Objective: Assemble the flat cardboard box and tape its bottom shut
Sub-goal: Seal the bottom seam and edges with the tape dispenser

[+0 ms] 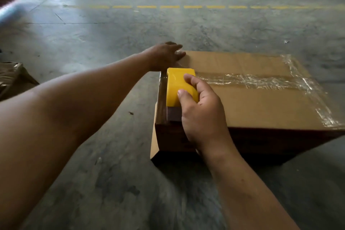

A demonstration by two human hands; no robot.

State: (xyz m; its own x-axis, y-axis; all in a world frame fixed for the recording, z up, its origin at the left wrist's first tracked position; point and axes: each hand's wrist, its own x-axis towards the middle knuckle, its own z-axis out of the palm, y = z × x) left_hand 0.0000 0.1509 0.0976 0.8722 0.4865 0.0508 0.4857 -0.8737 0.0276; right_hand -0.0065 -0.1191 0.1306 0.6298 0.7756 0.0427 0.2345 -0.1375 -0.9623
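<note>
Cardboard box [257, 102] sits on the concrete floor [112, 183] right in front of you, assembled, with its closed flaps facing up and one loose flap [154, 140] sticking down and out at the near left corner. Clear tape [252, 80] runs along the centre seam from left to right, wrinkled and shiny, and another strip [313, 97] crosses the right-hand edge of the top face. Your right hand [201, 115] has its grip closed round the yellow tape dispenser [177, 87], fingers curled over its top, holding it down on the box's left edge where the seam tape ends; a brown roll core [173, 115] shows just below the yellow body. Your left hand [165, 56] reaches across to the far left corner of the box, fingers fairly straight and laid flat on the cardboard, its grip not closed round anything. Both your forearms are bare. A dashed yellow line [196, 6] is painted across the floor well beyond the box. Off at the left edge of your view lies some crumpled brown cardboard [13, 78], apart from the box.
</note>
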